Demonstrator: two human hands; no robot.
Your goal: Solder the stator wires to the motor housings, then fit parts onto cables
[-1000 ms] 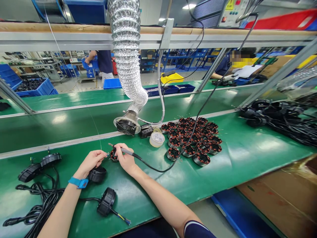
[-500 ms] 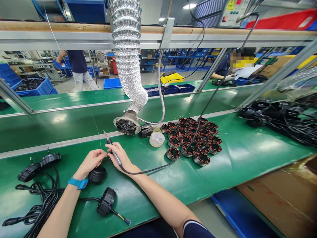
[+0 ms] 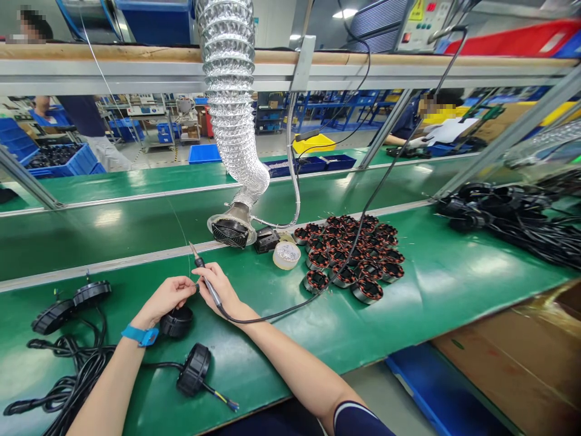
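Note:
My right hand grips a soldering iron, its tip pointing up and away to the left. Close beside it, my left hand is closed in a pinch on a thin solder wire that comes down from above. The fingertips of both hands nearly meet over a small dark part, mostly hidden by them. Below my left hand lies a round black housing. Nearer me, another black housing rests tilted on its side, coloured wire ends sticking out of its cable.
Copper-wound stators stand grouped on the green bench. A silver exhaust duct with a fan hangs ahead, near a round solder tub. Black cables lie left. A co-worker sits across; another person walks behind.
My right hand has swung the soldering iron's tip up and away from the small part, then held it there. My left hand stays nearly in place. The person behind has moved left.

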